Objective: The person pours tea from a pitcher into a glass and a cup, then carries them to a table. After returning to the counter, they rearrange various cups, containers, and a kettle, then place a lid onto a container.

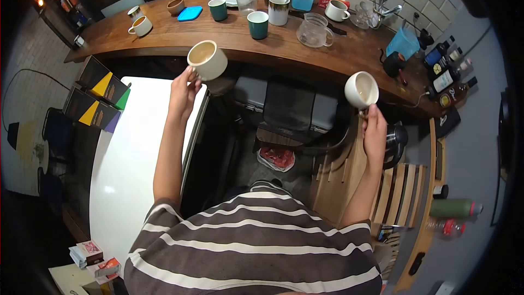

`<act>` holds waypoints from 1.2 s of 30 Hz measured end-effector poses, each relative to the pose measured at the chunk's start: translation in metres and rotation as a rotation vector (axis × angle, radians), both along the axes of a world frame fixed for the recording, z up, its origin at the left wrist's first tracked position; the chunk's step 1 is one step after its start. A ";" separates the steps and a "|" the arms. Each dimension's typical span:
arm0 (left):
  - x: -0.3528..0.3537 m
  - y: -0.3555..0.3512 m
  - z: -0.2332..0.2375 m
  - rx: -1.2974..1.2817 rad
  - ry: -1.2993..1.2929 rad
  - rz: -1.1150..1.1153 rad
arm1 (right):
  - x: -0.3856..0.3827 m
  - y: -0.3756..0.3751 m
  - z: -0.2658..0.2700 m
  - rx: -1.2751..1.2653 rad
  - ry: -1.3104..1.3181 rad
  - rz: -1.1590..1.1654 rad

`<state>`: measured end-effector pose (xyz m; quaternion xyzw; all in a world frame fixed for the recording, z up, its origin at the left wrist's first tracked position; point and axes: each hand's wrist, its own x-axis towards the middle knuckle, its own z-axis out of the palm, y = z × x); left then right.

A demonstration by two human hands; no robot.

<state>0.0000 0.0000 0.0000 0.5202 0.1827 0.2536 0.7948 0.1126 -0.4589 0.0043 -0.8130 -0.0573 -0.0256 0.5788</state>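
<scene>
Cream mug (pixel 213 65) left, white mug (pixel 357 92) right
Your left hand (pixel 183 95) and right hand (pixel 375 131) each grasp one, on the near side of the wooden counter (pixel 169 34).

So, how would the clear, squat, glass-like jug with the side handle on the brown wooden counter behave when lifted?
The clear jug looks hard and shiny, so probably stiff, perhaps fragile. Its squat, wide body likely resists tipping. The side handle should aid grip.
</scene>
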 end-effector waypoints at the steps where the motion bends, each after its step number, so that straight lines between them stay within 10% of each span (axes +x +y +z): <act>1: 0.004 0.004 0.008 0.014 -0.010 -0.003 | 0.007 0.004 0.001 -0.010 -0.004 -0.016; 14: 0.172 0.058 -0.018 0.130 -0.025 -0.081 | 0.208 0.017 -0.011 -0.378 -0.107 -0.118; 36: 0.210 0.081 -0.038 0.085 0.034 -0.116 | 0.301 0.023 -0.059 -0.425 0.018 -0.217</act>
